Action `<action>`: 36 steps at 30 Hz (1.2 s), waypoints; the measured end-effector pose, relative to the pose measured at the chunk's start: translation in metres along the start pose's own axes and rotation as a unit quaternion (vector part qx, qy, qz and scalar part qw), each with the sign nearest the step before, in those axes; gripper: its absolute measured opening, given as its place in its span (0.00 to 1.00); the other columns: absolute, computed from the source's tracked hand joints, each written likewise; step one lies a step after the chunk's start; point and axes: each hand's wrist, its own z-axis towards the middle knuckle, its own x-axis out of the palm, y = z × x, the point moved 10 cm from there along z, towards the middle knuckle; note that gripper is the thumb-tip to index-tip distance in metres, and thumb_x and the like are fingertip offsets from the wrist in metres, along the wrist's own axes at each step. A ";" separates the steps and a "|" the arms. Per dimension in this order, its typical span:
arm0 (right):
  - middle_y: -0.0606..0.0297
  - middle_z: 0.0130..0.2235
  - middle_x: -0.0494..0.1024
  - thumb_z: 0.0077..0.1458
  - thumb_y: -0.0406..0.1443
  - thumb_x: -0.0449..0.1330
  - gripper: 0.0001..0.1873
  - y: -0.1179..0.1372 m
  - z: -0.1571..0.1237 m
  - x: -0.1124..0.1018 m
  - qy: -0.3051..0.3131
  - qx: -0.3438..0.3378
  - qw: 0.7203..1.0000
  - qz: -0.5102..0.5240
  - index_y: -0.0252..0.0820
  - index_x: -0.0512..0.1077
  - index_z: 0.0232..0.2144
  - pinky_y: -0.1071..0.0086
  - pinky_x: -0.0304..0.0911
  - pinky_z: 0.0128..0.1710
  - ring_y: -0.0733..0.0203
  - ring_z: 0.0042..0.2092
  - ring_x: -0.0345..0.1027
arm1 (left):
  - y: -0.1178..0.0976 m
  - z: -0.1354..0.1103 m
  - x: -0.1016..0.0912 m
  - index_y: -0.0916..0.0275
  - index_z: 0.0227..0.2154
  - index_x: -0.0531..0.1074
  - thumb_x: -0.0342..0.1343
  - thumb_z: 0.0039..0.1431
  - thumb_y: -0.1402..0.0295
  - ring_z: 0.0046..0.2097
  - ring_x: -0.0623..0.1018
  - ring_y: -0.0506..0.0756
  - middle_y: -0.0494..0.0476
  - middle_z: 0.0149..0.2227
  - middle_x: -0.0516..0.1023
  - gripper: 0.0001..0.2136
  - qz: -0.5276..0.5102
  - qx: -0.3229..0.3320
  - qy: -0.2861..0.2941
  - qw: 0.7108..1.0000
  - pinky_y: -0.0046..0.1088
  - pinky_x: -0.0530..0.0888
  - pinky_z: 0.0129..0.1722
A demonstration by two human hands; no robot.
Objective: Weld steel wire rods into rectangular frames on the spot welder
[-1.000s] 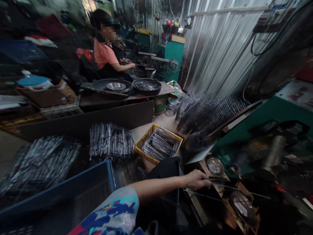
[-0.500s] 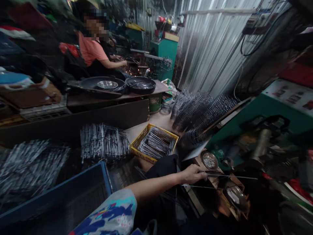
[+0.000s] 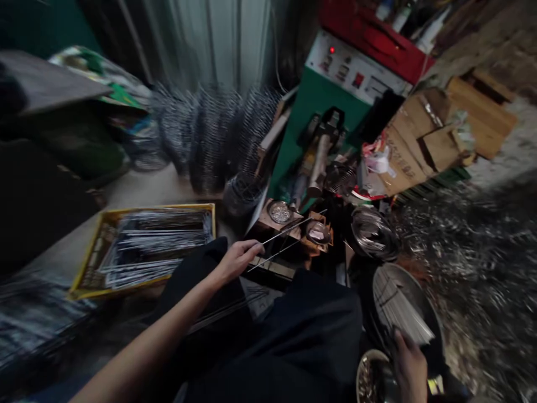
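My left hand (image 3: pixel 240 258) is closed around one side of a bent metal wire frame (image 3: pixel 284 230), whose two thin arms reach right toward the machine. At the lower right, my right hand (image 3: pixel 410 361) is at the near end of a bundle of straight metal wires (image 3: pixel 400 308) lying in a round pan (image 3: pixel 432 302). A dark patch shows at its fingertips. Blur hides whether its fingers grip any wire. Close to that hand is a bowl of small metal pieces (image 3: pixel 371 378).
A yellow basket (image 3: pixel 88 252) of wire frames stands left of my knees. Ahead is a green machine (image 3: pixel 289 151) with a metal arm (image 3: pixel 321 162). A dish of small parts (image 3: pixel 280 211) and coiled wire racks (image 3: pixel 213 134) are near it. Cardboard boxes (image 3: pixel 411 140) and heaped metal wire (image 3: pixel 474 240) lie right.
The view has swung right and down, so the co-worker and blue crate are out of sight. My right hand has come into view by the pan. My left hand still holds the wire frame.
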 end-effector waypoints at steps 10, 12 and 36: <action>0.69 0.24 0.71 0.49 0.53 0.62 0.21 0.131 0.013 0.275 0.218 -0.003 0.942 0.255 0.41 0.68 0.27 0.77 0.58 0.17 0.68 0.21 0.64 | -0.010 -0.002 0.026 0.63 0.28 0.74 0.47 0.65 0.56 0.28 0.69 0.51 0.50 0.24 0.71 0.19 0.098 0.018 -0.027 0.995 0.23 0.65 0.30; 0.71 0.24 0.70 0.50 0.52 0.62 0.21 0.140 0.008 0.301 0.221 0.012 0.929 0.298 0.41 0.67 0.28 0.80 0.56 0.16 0.70 0.21 0.63 | -0.012 -0.002 0.027 0.64 0.28 0.74 0.47 0.65 0.57 0.28 0.69 0.51 0.50 0.24 0.71 0.18 0.104 0.024 -0.035 0.994 0.23 0.65 0.30; 0.75 0.21 0.64 0.53 0.50 0.64 0.20 0.183 0.008 0.324 0.202 -0.001 0.875 0.440 0.42 0.65 0.26 0.78 0.52 0.17 0.73 0.20 0.54 | -0.013 0.002 0.021 0.64 0.30 0.73 0.49 0.67 0.64 0.25 0.73 0.49 0.50 0.24 0.73 0.13 0.129 0.102 -0.128 0.978 0.22 0.67 0.28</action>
